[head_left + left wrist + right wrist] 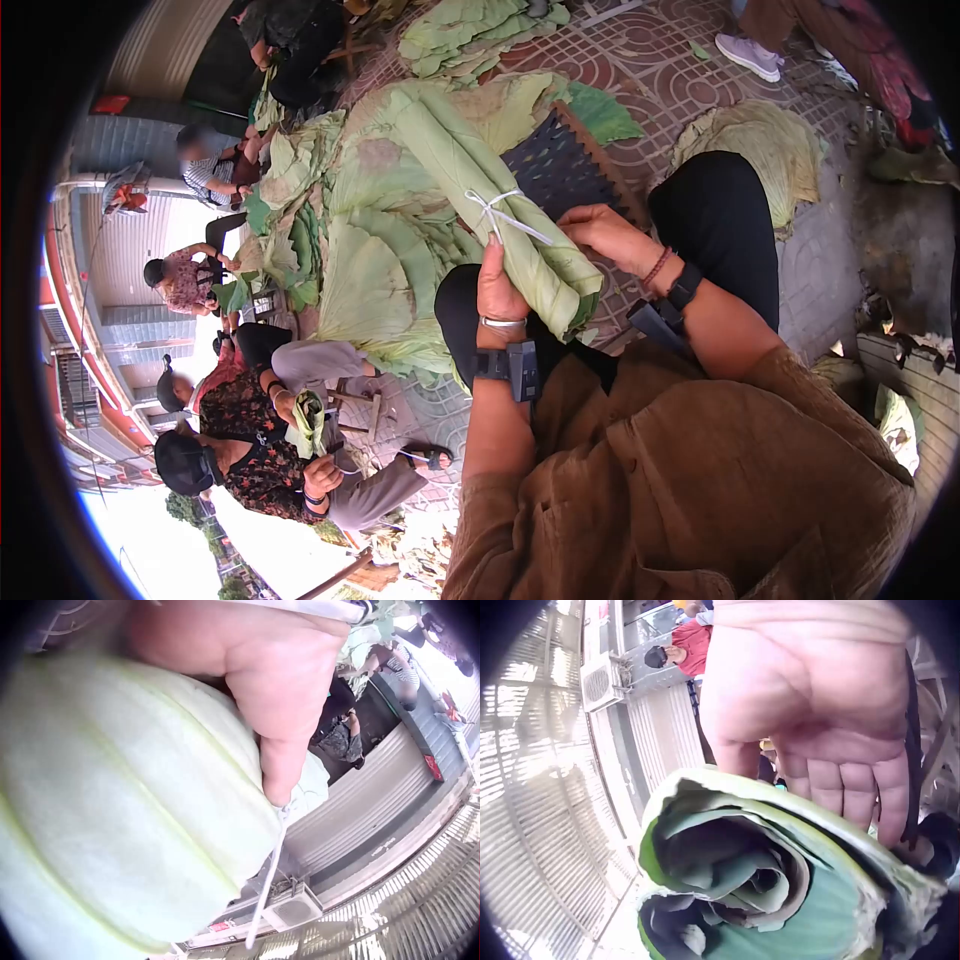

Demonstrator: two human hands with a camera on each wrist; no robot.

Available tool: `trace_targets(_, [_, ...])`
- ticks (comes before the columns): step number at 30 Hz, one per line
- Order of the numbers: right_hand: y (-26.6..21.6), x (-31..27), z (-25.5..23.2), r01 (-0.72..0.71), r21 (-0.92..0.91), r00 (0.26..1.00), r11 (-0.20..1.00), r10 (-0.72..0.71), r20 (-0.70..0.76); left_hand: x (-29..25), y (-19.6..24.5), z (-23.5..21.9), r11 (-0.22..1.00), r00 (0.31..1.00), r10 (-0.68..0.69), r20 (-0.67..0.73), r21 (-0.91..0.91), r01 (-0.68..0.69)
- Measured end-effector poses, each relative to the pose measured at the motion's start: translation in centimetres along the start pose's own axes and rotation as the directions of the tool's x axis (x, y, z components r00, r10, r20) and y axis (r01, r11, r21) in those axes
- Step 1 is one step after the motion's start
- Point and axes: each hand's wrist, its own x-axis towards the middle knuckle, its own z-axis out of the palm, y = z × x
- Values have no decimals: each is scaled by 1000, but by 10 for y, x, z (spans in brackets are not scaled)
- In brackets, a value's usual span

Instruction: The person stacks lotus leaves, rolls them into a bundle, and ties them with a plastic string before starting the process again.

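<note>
A long bundle of two rolled pale-green leaves (450, 150) lies slanted over the person's knees. White string (490, 205) is wound round its middle and tied in a bow. The left hand (503, 285) grips the bundle from its left side; in the left wrist view the thumb (283, 742) presses beside the string (264, 896). At the opposite side, the right hand (612, 240) rests its fingers against the bundle near the string. The right wrist view shows those fingers (847, 787) nearly straight behind the coiled open end (780, 862) of the rolls.
Large leaves (370, 270) lie piled in front of the knees, beside a dark patterned mat (560, 160). Another leaf stack (760, 150) sits on the paving to the right. To the left, a seated person in a black cap (188, 462) holds a smaller leaf roll (308, 422).
</note>
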Motion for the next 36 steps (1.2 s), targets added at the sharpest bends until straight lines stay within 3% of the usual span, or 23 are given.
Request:
trace_targets(1, [2, 3, -7, 87, -47, 989, 995, -92, -117, 4, -4, -6, 997, 998, 40, -54, 67, -36])
trace_targets(3, [-9, 3, -10, 218, 34, 915, 975, -192, -356, 5, -6, -5, 981, 990, 92, -104, 182, -72])
trace_targets(5, [-18, -3, -13, 268, 68, 908, 961, -228, -353, 5, -7, 0, 972, 986, 109, -123, 223, -80])
trace_targets(8, [-17, -4, -6, 471, -91, 846, 877, -479, -234, 6, -11, 10, 950, 969, 165, -185, 294, -105])
trace_targets(13, [-11, -3, 1, 418, -211, 873, 884, -455, -174, 10, -16, 14, 905, 947, 226, -230, 408, -117])
trace_targets(15, [-13, -7, -1, 381, -546, 840, 746, -526, -134, 12, -21, 11, 897, 950, 217, -225, 430, -103])
trace_targets(19, [-8, -2, -5, 322, -630, 836, 706, -524, -160, 15, -25, 11, 885, 946, 230, -227, 453, -106])
trace_targets(23, [-7, 2, -12, 358, -567, 845, 742, -515, -141, 17, -26, 11, 884, 940, 251, -230, 450, -125])
trace_targets(25, [-12, 0, -13, 301, -315, 932, 900, -347, -101, 17, -26, 9, 879, 935, 267, -234, 458, -137])
trace_targets(26, [-13, 0, -14, 302, -315, 932, 900, -348, -101, 18, -26, 7, 878, 928, 274, -253, 461, -133])
trace_targets(28, [-15, -1, -15, 160, -74, 986, 984, -162, -27, 19, -26, 5, 876, 920, 281, -272, 465, -130])
trace_targets(32, [-15, -2, -16, 166, 7, 985, 986, -166, 45, 19, -27, 6, 863, 902, 330, -276, 475, -171])
trace_targets(35, [-15, -3, -14, 157, -120, 986, 980, -163, -45, 17, -28, 10, 846, 883, 377, -281, 492, -205])
trace_targets(36, [-13, -3, -14, 382, -477, 840, 792, -512, -178, 17, -30, 11, 833, 874, 399, -278, 509, -219])
